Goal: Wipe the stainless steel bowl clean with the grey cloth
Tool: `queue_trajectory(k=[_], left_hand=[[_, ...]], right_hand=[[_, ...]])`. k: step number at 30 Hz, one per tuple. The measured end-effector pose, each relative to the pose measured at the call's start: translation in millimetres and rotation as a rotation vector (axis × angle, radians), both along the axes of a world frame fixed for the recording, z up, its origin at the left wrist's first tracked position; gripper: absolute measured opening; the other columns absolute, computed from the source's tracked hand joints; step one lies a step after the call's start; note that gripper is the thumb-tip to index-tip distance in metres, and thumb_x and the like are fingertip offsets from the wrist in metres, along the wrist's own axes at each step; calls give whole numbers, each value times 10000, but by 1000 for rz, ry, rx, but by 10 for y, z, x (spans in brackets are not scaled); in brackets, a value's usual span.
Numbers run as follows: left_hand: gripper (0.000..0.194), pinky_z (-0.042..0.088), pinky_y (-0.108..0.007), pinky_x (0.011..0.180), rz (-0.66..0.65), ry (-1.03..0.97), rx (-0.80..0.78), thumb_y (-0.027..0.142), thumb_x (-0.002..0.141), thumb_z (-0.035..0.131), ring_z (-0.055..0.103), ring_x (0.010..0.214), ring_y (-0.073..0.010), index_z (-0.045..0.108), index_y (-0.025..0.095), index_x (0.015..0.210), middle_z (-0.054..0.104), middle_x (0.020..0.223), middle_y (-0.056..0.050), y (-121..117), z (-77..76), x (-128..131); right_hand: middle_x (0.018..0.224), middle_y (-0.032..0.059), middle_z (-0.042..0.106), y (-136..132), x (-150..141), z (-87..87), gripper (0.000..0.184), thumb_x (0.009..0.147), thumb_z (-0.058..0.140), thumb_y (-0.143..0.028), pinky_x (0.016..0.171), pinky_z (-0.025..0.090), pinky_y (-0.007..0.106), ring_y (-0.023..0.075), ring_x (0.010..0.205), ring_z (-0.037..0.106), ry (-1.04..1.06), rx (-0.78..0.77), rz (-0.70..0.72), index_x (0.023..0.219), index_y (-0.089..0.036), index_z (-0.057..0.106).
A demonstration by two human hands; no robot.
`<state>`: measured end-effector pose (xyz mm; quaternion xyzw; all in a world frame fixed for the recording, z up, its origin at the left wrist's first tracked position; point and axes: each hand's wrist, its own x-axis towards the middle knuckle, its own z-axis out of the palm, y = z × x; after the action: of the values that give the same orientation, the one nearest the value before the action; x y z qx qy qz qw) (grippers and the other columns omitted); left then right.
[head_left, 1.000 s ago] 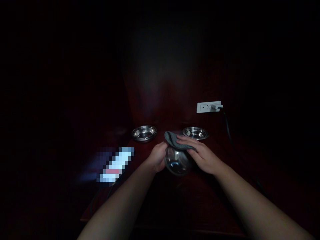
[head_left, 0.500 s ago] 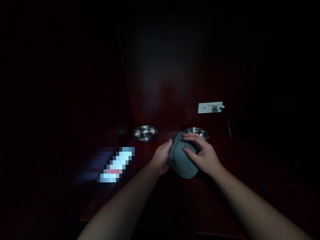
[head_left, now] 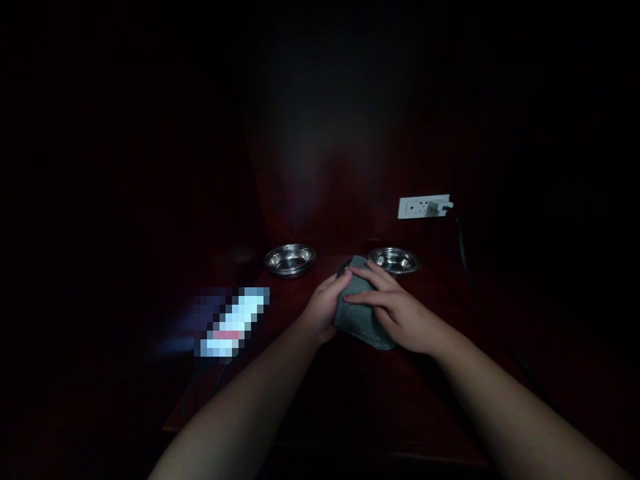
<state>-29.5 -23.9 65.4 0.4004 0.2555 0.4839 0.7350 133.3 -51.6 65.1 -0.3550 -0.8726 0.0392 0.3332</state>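
A grey-green textured cloth (head_left: pixel 357 321) is draped over a bowl (head_left: pixel 343 269), of which only a dark curved rim shows at the upper left. My left hand (head_left: pixel 325 308) grips the bowl and cloth from the left side, thumb on top. My right hand (head_left: pixel 395 308) lies over the cloth, fingers slightly apart and pressing it against the bowl. Most of the bowl is hidden beneath the cloth. Just behind my right hand is a shiny metal dish (head_left: pixel 395 261). Farther left stand metal bowls (head_left: pixel 290 260), seemingly stacked.
A lit, pixelated screen (head_left: pixel 235 323) lies on the left, with a cable running from it. On the back wall is a white power socket (head_left: pixel 417 207), with a plug (head_left: pixel 441 207) and a dark cord (head_left: pixel 463 250). The dark red tabletop (head_left: pixel 320 413) ends near my forearms. Surroundings are very dark.
My right hand has slid left across the cloth, its fingers now flatter and nearer my left thumb. The cloth looks flatter. The view has shifted slightly.
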Motion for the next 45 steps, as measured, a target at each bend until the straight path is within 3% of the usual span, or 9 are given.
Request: queue_trajectory(k=[4, 7, 9, 12, 15, 19, 24, 35, 45], left_hand=[[312, 480, -290, 741, 9, 7, -6, 276, 790, 634, 660, 772, -179, 650, 131, 1066, 711, 886, -86, 16, -2, 0], [278, 479, -284, 712, 1, 12, 2, 221, 778, 628, 649, 722, -164, 650, 131, 1040, 703, 832, -71, 29, -9, -8], [306, 480, -288, 718, -24, 3, 21, 182, 754, 637, 644, 724, -159, 640, 140, 1057, 697, 833, -62, 27, -7, -22], [415, 481, -323, 779, -85, 0, 67, 141, 705, 664, 648, 795, -183, 607, 146, 1116, 693, 898, -75, 4, 5, -40], [507, 470, -341, 818, -141, 6, 126, 109, 662, 690, 641, 862, -203, 578, 148, 1154, 679, 977, -95, -19, 5, -39], [610, 456, -323, 841, -154, 10, 196, 88, 604, 746, 620, 886, -183, 563, 169, 1180, 658, 1027, -79, -16, -24, -22], [579, 456, -323, 855, -149, 21, 242, 134, 659, 735, 621, 900, -181, 552, 177, 1207, 664, 1007, -70, -13, -44, -35], [446, 449, -354, 911, 12, 32, 167, 227, 691, 729, 641, 961, -223, 621, 160, 1118, 691, 1029, -86, 19, -43, -19], [397, 468, -342, 876, -68, 0, 171, 246, 746, 682, 642, 956, -223, 615, 163, 1129, 690, 1027, -88, -77, -13, 1]], right_hand=[[1577, -63, 165, -31, 1, -1, 519, 760, 434, 4, 1118, 112, 643, 328, 1451, -18, -49, -63, 42, 1059, -316, 711], [1564, -62, 216, -28, 17, 6, 350, 744, 502, -39, 1104, 80, 669, 348, 1448, -22, -19, -80, 76, 849, -268, 745], [1509, -21, 356, -2, 38, 13, 248, 775, 522, -91, 1112, 125, 648, 338, 1447, 83, 70, -72, 112, 768, -239, 721], [1400, 68, 497, 56, 72, 10, 196, 822, 552, -183, 1097, 296, 554, 288, 1359, 364, 278, -1, 71, 979, -236, 657], [1418, 132, 451, 92, 76, -26, 534, 797, 631, -292, 1080, 351, 513, 280, 1311, 428, 261, 57, -70, 1298, -219, 460], [1526, 177, 250, 83, 30, -86, 989, 666, 745, -431, 1111, 301, 528, 329, 1406, 243, 54, 29, -159, 1465, -179, 218], [1543, 173, 198, 78, 29, -90, 1092, 628, 771, -454, 1110, 313, 503, 319, 1418, 220, 55, 10, -153, 1487, -199, 149], [1582, 168, 53, 114, 86, -124, 1066, 743, 658, -538, 1135, 191, 573, 332, 1445, 59, -7, -43, -168, 1517, -198, 9], [1579, 148, 122, 145, 7, -215, 706, 943, 347, -478, 1167, 173, 492, 240, 1454, 111, 238, -13, -164, 1512, -165, 68]])
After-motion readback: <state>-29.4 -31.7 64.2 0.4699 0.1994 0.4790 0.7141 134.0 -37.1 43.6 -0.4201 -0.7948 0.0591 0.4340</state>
